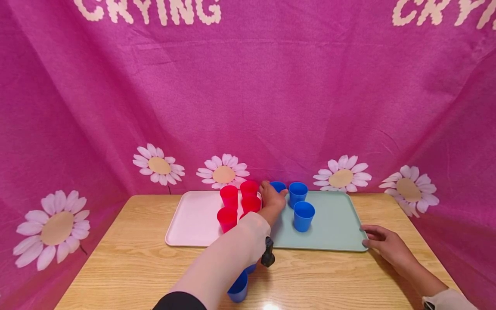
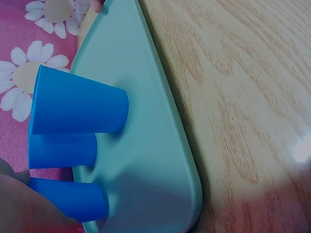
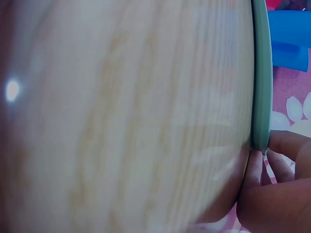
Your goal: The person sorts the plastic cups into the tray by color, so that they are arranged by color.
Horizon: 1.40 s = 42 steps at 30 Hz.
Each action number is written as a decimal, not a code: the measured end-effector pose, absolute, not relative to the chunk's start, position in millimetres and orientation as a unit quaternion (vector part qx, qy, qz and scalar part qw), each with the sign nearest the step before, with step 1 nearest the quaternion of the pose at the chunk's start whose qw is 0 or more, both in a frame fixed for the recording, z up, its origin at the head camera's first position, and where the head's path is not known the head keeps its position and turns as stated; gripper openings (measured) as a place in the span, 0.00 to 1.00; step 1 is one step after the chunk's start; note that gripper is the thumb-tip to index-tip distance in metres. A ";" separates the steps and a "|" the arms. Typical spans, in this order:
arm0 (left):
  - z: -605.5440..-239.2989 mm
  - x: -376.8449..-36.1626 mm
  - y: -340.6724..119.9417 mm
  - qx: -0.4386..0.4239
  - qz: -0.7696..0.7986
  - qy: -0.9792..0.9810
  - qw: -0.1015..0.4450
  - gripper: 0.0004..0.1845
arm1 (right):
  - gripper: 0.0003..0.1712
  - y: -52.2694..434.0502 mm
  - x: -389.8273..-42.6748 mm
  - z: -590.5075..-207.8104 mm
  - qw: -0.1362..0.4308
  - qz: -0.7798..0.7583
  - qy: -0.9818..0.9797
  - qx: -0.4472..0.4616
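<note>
My left hand (image 1: 272, 197) grips a blue cup (image 1: 278, 186) at the back left of the pale green tray (image 1: 333, 232); in the left wrist view that cup (image 2: 80, 198) stands upright on the tray, partly covered by the fingers. Beside it on the same tray are two more blue cups, one at the back (image 1: 298, 193) and one nearer me (image 1: 304, 217). My right hand (image 1: 389, 245) holds the tray's right edge near its front corner. In the right wrist view, its fingers (image 3: 286, 143) pinch the tray's rim.
A pale pink tray (image 1: 190, 224) lies left of the green one, with several red cups (image 1: 227, 218) on its right side. Near the table's front, more blue cups (image 1: 238, 287) stand partly hidden under my left forearm. A pink daisy-patterned cloth (image 1: 248, 107) hangs behind the wooden table (image 1: 131, 258).
</note>
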<state>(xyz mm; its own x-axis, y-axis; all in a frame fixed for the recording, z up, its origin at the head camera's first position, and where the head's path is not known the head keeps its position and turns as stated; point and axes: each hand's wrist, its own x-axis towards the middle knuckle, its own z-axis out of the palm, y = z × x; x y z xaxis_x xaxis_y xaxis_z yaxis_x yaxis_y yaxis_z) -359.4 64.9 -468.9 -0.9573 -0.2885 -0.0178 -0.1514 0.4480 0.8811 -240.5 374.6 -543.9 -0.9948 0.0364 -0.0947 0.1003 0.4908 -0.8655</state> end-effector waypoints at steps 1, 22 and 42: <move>-469.2 -359.2 64.4 0.129 -0.509 -0.849 0.066 0.35 | 0.33 374.5 -240.5 -543.7 0.033 -0.502 0.863 0.040; -455.7 -351.3 64.3 0.118 -0.511 -0.850 0.047 0.39 | 0.32 373.8 -239.0 -543.3 0.034 -0.501 0.864 0.036; -416.2 -321.3 40.5 -0.009 -0.544 -0.837 0.059 0.40 | 0.32 373.3 -240.1 -544.1 0.025 -0.499 0.866 0.033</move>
